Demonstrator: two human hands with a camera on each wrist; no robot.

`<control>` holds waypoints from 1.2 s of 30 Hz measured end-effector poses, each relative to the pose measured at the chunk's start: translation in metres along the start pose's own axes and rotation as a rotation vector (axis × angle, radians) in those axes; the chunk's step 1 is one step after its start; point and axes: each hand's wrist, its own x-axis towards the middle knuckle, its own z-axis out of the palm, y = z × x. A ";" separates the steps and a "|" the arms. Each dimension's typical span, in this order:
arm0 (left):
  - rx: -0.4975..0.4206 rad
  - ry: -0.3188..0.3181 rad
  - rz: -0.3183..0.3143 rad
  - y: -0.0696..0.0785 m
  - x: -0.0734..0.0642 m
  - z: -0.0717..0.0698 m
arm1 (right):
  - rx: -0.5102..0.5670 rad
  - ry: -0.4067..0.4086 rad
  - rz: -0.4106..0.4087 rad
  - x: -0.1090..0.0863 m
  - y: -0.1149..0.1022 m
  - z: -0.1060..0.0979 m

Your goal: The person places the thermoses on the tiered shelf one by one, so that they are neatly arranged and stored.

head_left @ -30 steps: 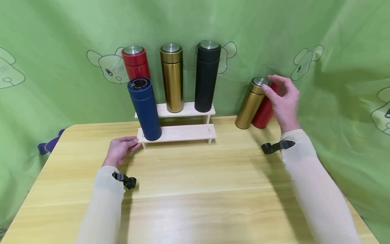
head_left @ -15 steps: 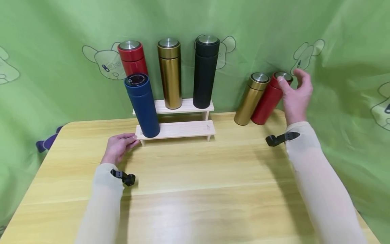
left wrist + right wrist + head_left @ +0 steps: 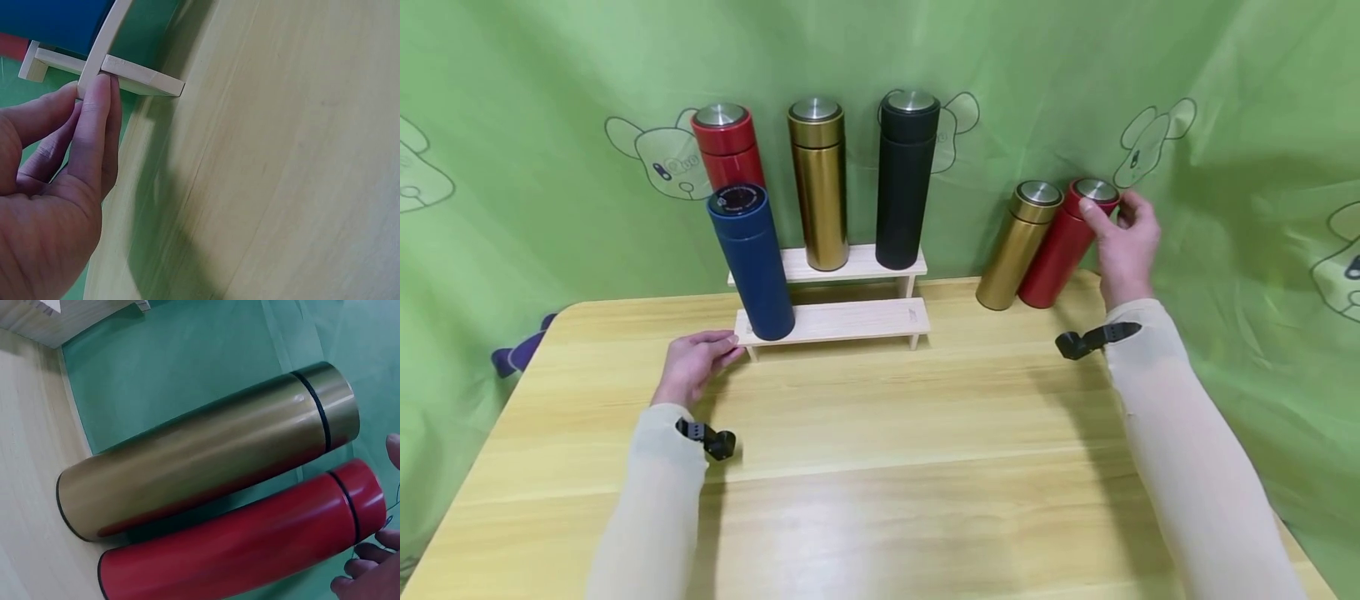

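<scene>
My left hand [image 3: 695, 364] pinches the left end of a pale two-tier wooden stand [image 3: 857, 321], thumb above and fingers below the lower shelf in the left wrist view. A blue thermos flask [image 3: 752, 267] stands upright on that shelf's left end. On the upper shelf are a red flask [image 3: 728, 154], a gold flask [image 3: 822, 200] and a black flask [image 3: 908, 183]. At the right, my right hand [image 3: 1129, 246] is spread about the lid of another red flask [image 3: 244, 544], fingertips right at it; the right wrist view shows the thumb apart. Beside it leans another gold flask [image 3: 206, 456].
The light wooden table [image 3: 887, 467] reaches back to a green curtain [image 3: 1030, 58] with printed animal faces, which hangs behind and along the sides. Something purple [image 3: 523, 350] shows past the table's left edge.
My right hand has moved right from the gold flask's lid to the red one beside it, its fingers lowering and drawing in around the lid. The left hand keeps its place on the stand.
</scene>
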 end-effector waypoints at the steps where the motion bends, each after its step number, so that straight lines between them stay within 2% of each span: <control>1: 0.004 0.004 -0.006 0.000 0.000 0.001 | 0.018 -0.007 0.004 0.001 0.001 -0.001; 6: 0.028 0.003 -0.029 0.003 -0.002 0.002 | 0.096 -0.020 -0.005 0.008 0.007 -0.003; 20: 0.021 0.005 -0.014 0.001 -0.001 0.001 | 0.014 0.007 -0.051 0.020 0.022 0.000; 26: 0.023 0.010 -0.005 0.001 0.000 0.001 | -0.032 0.011 -0.061 0.023 0.021 0.000; 36: 0.021 0.005 -0.003 0.000 -0.001 0.002 | -0.043 0.055 -0.066 0.020 0.022 -0.004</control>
